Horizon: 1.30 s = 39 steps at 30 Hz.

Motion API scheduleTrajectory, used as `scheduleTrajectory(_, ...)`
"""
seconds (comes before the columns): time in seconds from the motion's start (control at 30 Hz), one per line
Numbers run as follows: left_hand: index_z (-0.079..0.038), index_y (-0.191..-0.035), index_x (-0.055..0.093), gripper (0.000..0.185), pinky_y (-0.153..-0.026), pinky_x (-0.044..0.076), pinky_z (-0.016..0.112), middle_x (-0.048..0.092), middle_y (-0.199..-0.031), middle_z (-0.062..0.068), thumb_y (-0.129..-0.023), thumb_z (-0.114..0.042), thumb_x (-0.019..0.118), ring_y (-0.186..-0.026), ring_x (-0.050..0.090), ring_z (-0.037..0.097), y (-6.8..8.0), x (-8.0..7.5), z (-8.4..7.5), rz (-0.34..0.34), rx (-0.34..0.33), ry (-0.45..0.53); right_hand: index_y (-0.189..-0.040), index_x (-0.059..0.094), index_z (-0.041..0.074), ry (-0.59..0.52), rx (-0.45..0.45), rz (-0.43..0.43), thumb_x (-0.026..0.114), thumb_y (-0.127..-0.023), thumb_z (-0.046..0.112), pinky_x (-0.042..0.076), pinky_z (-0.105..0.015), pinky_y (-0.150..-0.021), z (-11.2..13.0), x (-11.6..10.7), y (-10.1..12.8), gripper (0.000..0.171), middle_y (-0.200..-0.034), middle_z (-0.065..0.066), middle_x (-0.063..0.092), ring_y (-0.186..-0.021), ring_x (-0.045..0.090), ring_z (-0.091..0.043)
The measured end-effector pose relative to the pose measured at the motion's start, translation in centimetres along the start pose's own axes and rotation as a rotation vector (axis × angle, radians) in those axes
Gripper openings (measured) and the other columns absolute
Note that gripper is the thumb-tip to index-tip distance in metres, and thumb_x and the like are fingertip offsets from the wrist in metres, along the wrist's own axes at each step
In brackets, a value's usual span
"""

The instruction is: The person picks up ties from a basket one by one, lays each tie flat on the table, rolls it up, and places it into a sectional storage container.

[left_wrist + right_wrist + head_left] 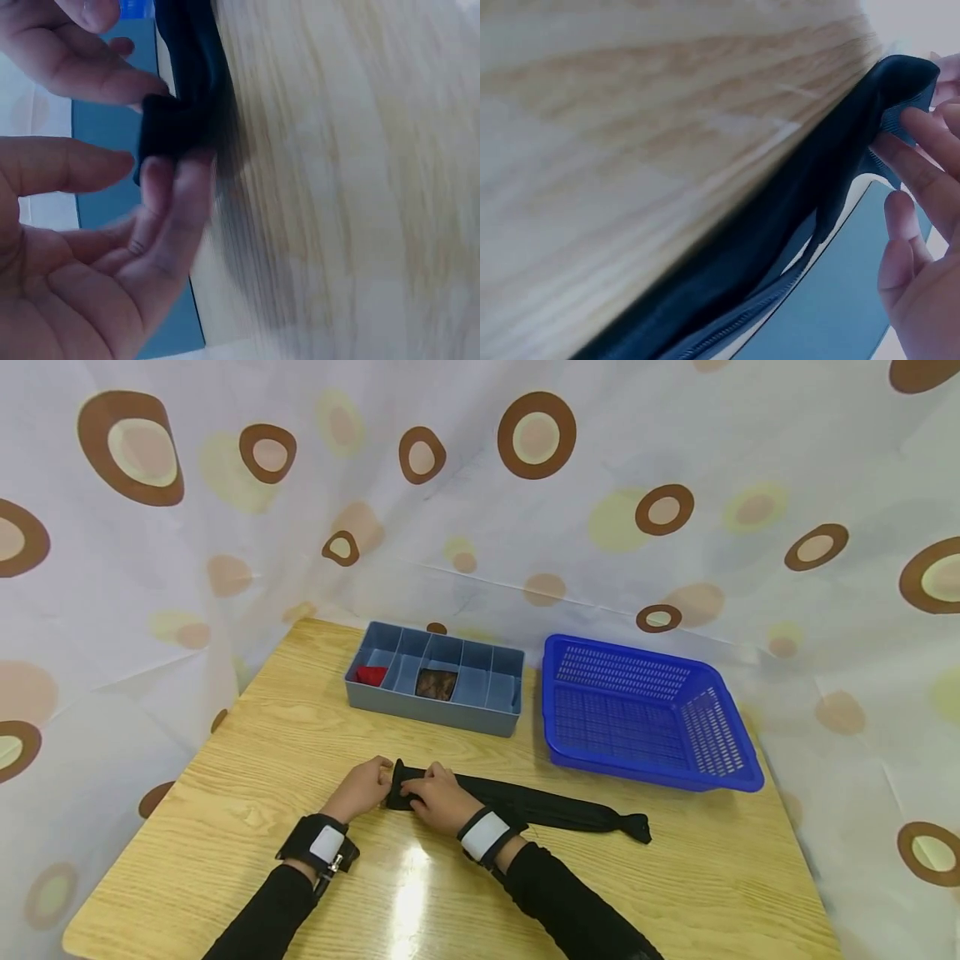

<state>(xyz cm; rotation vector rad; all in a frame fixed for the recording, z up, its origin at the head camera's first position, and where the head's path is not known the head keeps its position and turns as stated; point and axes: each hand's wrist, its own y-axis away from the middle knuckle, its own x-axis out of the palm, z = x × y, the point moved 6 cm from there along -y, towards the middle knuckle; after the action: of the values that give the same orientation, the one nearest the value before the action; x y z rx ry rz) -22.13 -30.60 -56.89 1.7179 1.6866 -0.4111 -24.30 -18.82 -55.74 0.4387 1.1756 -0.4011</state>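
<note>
A long black stocking (555, 806) lies flat across the table, its narrow bunched end to the right and its wide end between the two hands. The left hand (365, 789) holds the left edge, fingers curved under the dark fabric (176, 135) and one digit close in front; blur softens the contact. Just to the right, the right hand (444, 800) pinches the top of the stocking near that edge. In the right wrist view, two of its fingertips meet the ribbed band (895, 124), while its other fingers stay apart from the cloth.
Behind the hands stands a grey-blue divided box (431, 708), with a red folded cloth (371, 675) and a brown folded cloth (437, 684) in separate compartments. A blue plastic basket (645, 768) stands at the back right. Patterned white sheeting (480, 510) hangs behind the wooden table (225, 827).
</note>
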Motion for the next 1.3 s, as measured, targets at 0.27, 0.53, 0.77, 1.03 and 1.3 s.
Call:
scheduleTrajectory(0.27, 0.003, -0.125, 0.054, 0.035, -0.065, 0.050, 0.029, 0.064, -0.094, 0.012, -0.090, -0.002, 0.053, -0.080, 0.061, 0.018, 0.1, 0.8, -1.4, 0.014, 0.081, 0.066, -0.121, 0.063, 0.015, 0.025, -0.029, -0.020, 0.055, -0.095, 0.019, 0.036, -0.025, -0.081, -0.9, 0.0, 1.3, 0.028, -0.127, 0.001, 0.060, -0.094, 0.044, -0.014)
scheduleTrajectory(0.53, 0.006, -0.128, 0.052, 0.041, -0.073, 0.052, 0.032, 0.065, -0.094, 0.010, -0.087, 0.002, 0.055, -0.085, 0.062, 0.018, -0.1, 1.8, -2.8, 0.013, 0.115, 0.038, -0.104, 0.071, 0.014, 0.025, 0.044, -0.202, 0.056, -0.094, 0.015, 0.043, -0.032, -0.084, -2.2, -1.6, 2.1, 0.018, -0.111, -0.001, 0.066, -0.094, 0.050, -0.016)
scheduleTrajectory(0.77, 0.007, -0.128, 0.052, 0.043, -0.068, 0.049, 0.027, 0.066, -0.092, 0.010, -0.085, 0.005, 0.055, -0.080, 0.060, 0.015, -0.4, 2.7, -3.6, 0.031, 0.158, 0.027, -0.103, 0.072, 0.015, 0.020, 0.024, -0.232, 0.057, -0.092, 0.011, 0.046, -0.033, -0.083, -2.5, -1.4, 2.3, 0.019, -0.107, 0.001, 0.069, -0.092, 0.054, -0.017)
scheduleTrajectory(1.03, 0.008, -0.128, 0.048, 0.041, -0.062, 0.042, 0.028, 0.060, -0.093, 0.013, -0.089, -0.004, 0.053, -0.070, 0.051, 0.016, -0.6, 2.7, -2.3, -0.012, 0.033, 0.015, -0.106, 0.072, 0.018, 0.053, 0.024, -0.127, 0.058, -0.093, 0.017, 0.044, -0.032, -0.083, -2.8, -0.3, 2.9, 0.019, -0.112, 0.003, 0.068, -0.100, 0.055, -0.017)
scheduleTrajectory(1.3, 0.008, -0.133, 0.042, 0.046, -0.057, 0.042, 0.026, 0.063, -0.092, 0.012, -0.090, -0.005, 0.053, -0.068, 0.056, 0.017, -0.6, 3.1, -3.1, 0.031, 0.035, 0.106, -0.129, 0.052, 0.014, -0.085, 0.108, -0.060, 0.056, -0.094, 0.021, 0.037, -0.038, -0.096, -3.4, -0.5, 4.1, 0.035, -0.117, 0.002, 0.066, -0.111, 0.050, -0.020)
